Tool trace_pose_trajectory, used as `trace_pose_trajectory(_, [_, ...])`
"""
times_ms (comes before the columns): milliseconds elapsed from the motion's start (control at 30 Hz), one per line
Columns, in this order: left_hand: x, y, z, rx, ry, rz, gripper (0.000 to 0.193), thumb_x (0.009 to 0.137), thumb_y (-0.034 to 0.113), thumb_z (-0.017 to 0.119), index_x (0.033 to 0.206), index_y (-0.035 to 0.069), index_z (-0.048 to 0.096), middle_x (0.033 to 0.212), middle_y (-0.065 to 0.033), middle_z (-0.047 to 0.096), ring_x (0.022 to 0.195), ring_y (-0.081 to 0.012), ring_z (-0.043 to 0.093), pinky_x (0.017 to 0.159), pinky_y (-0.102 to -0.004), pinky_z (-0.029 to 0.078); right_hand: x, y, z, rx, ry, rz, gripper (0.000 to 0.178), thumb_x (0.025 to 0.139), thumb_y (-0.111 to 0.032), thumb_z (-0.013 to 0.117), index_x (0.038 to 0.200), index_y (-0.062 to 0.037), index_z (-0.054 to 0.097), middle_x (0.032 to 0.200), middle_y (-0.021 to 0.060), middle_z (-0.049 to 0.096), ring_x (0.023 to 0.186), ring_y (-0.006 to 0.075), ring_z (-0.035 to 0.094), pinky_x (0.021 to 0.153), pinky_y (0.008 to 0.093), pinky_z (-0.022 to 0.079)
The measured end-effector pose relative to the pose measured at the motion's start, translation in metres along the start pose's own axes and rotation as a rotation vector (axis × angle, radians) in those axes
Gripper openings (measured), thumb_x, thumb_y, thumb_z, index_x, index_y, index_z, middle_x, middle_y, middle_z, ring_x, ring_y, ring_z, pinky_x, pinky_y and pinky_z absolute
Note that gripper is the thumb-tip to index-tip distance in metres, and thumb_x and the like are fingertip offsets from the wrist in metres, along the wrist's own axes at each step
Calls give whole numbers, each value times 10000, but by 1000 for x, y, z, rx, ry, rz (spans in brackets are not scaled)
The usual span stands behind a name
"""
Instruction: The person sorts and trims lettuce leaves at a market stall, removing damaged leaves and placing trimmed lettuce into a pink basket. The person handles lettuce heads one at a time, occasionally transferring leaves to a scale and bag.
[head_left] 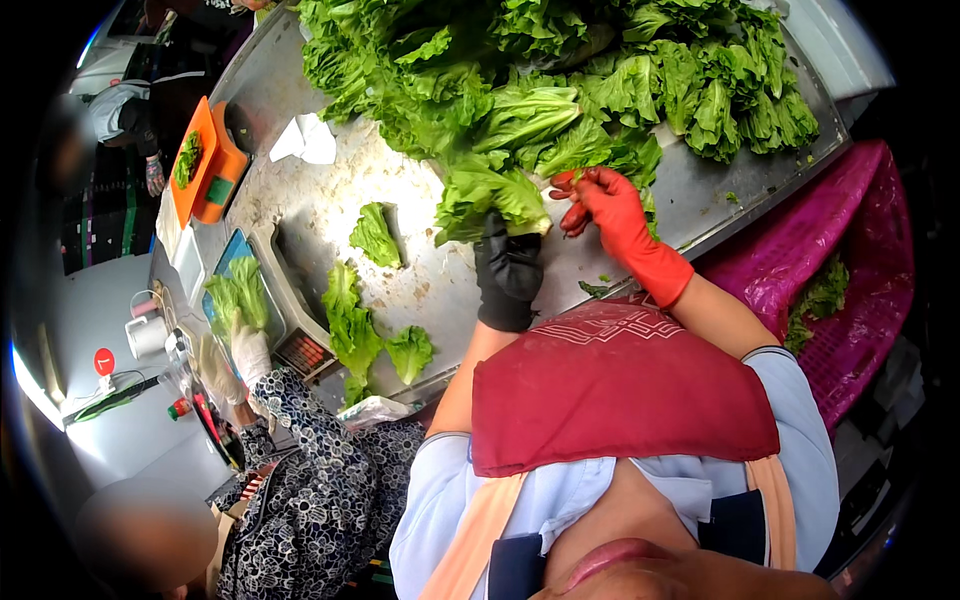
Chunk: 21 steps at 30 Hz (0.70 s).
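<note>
The left hand (508, 275), in a black glove, extends forward, its fingers bent closed on the base of a green leaf lettuce (487, 198). The lettuce is positioned over the metal table (435, 305), stem end facing right. The right hand (612, 220), in a red rubber glove, angles inward beside the stem, fingers partly curled; whether they grip anything cannot be determined.

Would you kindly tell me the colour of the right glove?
The right glove is red, as the head view shows.
</note>
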<state>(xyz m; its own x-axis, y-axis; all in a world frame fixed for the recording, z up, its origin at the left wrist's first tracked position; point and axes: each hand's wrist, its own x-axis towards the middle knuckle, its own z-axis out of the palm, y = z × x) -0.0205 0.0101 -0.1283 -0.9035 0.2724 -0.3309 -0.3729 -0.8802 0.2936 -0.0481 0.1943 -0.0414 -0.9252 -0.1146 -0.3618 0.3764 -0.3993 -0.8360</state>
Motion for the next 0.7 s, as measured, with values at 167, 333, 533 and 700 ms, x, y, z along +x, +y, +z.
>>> trace_pose_trajectory(167, [-14, 8, 15, 1312, -65, 313, 326, 959, 178, 433, 1252, 41, 473, 1189, -89, 546, 1047, -216, 553, 903, -336, 461, -2, -11, 5, -313, -40, 115, 284, 873, -126, 539, 1123, 5, 568, 800, 74, 639, 528, 116, 594, 449, 231, 475])
trace_pose_trajectory(333, [-25, 15, 44, 1970, -329, 709, 331, 937, 123, 380, 1232, 15, 487, 1142, -122, 554, 994, -222, 568, 839, -348, 493, 1, -2, 4, -220, -13, 201, 255, 825, -55, 548, 1073, 6, 556, 757, 65, 620, 473, 129, 559, 442, 254, 464])
trace_pose_trajectory(533, [-7, -1, 69, 167, 57, 179, 374, 980, 279, 437, 1256, 28, 462, 1198, -109, 542, 1070, -218, 558, 943, -393, 472, 2, 10, -1, 244, 175, 16, 239, 841, -107, 503, 1030, 33, 546, 840, 129, 657, 475, 157, 558, 435, 272, 455])
trace_pose_trajectory(700, [-9, 14, 68, 486, -28, 301, 350, 979, 262, 430, 1250, 44, 465, 1188, -89, 555, 1074, -202, 560, 925, -355, 472, -9, -26, -23, -196, -216, 398, 516, 867, -465, 573, 989, 35, 538, 924, 139, 672, 566, 171, 632, 436, 249, 449])
